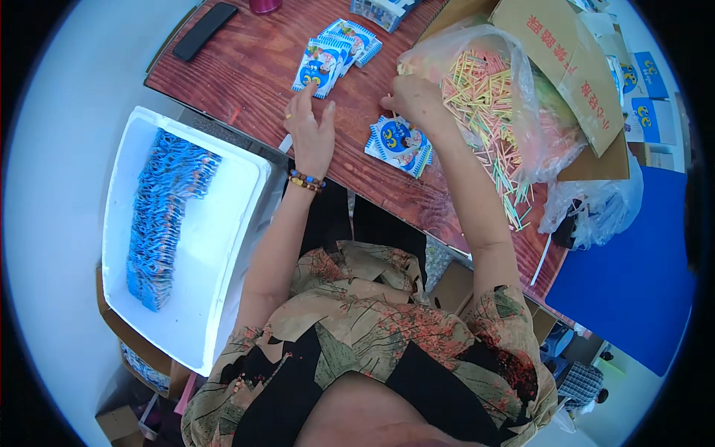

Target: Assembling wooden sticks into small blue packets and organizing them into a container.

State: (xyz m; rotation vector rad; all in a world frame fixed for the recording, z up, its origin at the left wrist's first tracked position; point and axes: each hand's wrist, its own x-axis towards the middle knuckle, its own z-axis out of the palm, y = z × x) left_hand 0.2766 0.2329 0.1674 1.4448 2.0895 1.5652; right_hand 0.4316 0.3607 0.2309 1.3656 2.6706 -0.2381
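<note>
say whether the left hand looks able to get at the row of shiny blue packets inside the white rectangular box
Probably yes. The white rectangular box has no lid on, leaving the row of shiny blue packets open from above; the left hand would likely just need to clear its raised rim.

A reddish-brown wood-grain table stands in cool, bright light. Left of the table spreads a smooth, pale bluish-white surface, wall or floor unclear; right of the table is a flat, plain royal-blue panel, with pale flooring beyond the table's near right corner.
</note>
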